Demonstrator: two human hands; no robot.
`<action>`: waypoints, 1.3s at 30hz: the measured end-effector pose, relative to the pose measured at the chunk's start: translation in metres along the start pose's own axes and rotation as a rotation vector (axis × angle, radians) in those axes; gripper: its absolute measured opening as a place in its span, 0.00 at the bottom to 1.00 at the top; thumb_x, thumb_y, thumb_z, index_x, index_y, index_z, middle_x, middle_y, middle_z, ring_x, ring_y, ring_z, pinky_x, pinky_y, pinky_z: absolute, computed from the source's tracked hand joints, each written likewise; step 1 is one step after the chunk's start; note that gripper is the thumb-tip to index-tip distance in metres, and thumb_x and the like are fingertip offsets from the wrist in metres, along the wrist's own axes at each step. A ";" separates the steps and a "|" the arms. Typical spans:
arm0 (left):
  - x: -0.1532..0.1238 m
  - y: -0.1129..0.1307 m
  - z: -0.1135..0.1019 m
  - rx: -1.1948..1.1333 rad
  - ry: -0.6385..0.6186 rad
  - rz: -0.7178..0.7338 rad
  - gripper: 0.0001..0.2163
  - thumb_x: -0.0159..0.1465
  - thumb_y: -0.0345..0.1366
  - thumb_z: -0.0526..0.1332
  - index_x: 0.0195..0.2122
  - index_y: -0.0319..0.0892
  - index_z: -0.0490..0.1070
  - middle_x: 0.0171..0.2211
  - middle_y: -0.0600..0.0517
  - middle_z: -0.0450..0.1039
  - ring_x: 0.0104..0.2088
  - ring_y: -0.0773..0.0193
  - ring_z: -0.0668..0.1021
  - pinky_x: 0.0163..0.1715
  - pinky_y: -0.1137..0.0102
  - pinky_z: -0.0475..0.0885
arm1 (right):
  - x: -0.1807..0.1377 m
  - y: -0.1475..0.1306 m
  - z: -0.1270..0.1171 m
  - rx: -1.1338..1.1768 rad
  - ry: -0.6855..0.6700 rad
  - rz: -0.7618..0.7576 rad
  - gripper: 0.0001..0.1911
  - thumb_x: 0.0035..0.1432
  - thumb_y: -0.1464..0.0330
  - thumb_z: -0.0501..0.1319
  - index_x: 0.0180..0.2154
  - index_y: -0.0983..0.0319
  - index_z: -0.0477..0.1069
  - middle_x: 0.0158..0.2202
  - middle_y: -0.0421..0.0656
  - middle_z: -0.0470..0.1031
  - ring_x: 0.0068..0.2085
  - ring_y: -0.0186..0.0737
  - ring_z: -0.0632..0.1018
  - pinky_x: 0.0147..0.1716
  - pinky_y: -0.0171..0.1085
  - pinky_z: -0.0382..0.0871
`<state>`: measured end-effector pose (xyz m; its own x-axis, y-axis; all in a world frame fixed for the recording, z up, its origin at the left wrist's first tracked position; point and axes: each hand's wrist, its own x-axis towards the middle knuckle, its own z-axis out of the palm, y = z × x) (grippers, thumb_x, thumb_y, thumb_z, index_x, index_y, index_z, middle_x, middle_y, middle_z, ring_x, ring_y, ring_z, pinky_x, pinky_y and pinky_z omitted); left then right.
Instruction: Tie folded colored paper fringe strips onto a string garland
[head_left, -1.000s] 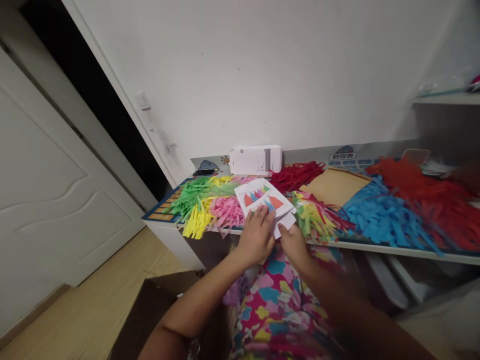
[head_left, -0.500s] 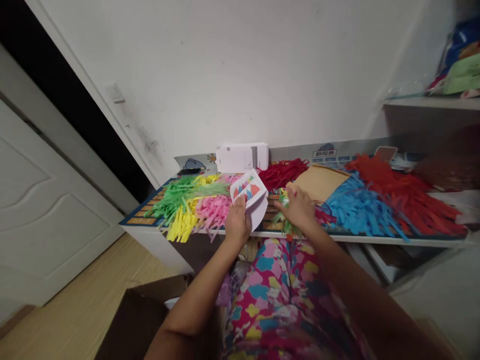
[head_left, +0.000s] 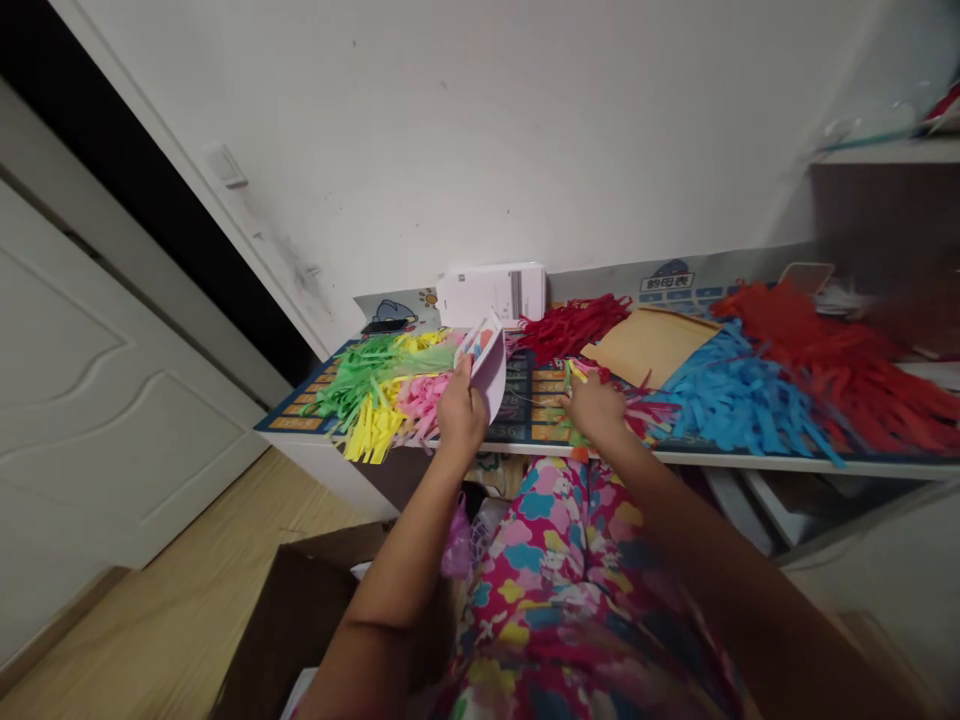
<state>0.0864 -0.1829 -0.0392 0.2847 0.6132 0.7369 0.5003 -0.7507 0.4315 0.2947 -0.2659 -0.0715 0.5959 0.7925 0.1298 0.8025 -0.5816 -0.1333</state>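
Observation:
In the head view my left hand (head_left: 462,412) is closed on a white paper envelope (head_left: 491,380) with a coloured picture printed on it, tilted so its side faces me. My right hand (head_left: 598,408) closes on a multicoloured paper tassel (head_left: 576,372) near the table's front edge; green and yellow ends stick out above the fingers. A thin pale string seems to stretch from the tassel toward the envelope. Just right of that hand lie pink-red strips (head_left: 649,412) and a brown kraft envelope (head_left: 651,342).
Green (head_left: 356,375), yellow (head_left: 375,425) and pink tassels (head_left: 421,402) lie on the left of the printed table mat (head_left: 289,420). Dark red (head_left: 574,325), blue (head_left: 750,395) and red tassels (head_left: 832,350) lie further right. White cards (head_left: 480,295) lean on the wall. Below is a cardboard box (head_left: 277,610).
My left hand has tilted the white envelope more edge-on, so less of its picture shows. My right hand, earlier spread over the multicoloured tassel, has closed on it. The view has shifted slightly.

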 end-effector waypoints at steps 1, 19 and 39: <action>0.001 0.000 -0.001 0.003 -0.010 -0.001 0.27 0.62 0.23 0.50 0.62 0.37 0.68 0.60 0.41 0.72 0.61 0.54 0.74 0.63 0.58 0.69 | 0.000 0.000 0.000 -0.003 0.006 -0.005 0.26 0.67 0.54 0.53 0.60 0.61 0.69 0.60 0.60 0.65 0.54 0.60 0.74 0.47 0.51 0.69; -0.002 -0.001 -0.007 0.026 -0.032 0.010 0.27 0.61 0.23 0.50 0.61 0.38 0.70 0.59 0.44 0.74 0.59 0.57 0.76 0.62 0.61 0.70 | 0.014 -0.043 -0.025 0.010 -0.037 -0.382 0.09 0.54 0.66 0.65 0.36 0.63 0.81 0.43 0.54 0.81 0.50 0.53 0.74 0.54 0.51 0.57; -0.019 -0.007 0.000 -0.103 -0.070 -0.003 0.29 0.59 0.22 0.51 0.62 0.39 0.68 0.61 0.45 0.71 0.64 0.56 0.71 0.64 0.58 0.68 | 0.003 0.031 -0.024 -0.103 0.159 -0.037 0.23 0.66 0.67 0.48 0.48 0.70 0.78 0.50 0.62 0.77 0.53 0.58 0.74 0.48 0.49 0.64</action>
<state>0.0773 -0.1896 -0.0561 0.3416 0.6285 0.6988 0.4159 -0.7679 0.4872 0.3220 -0.2859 -0.0516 0.5567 0.7792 0.2879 0.8178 -0.5749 -0.0254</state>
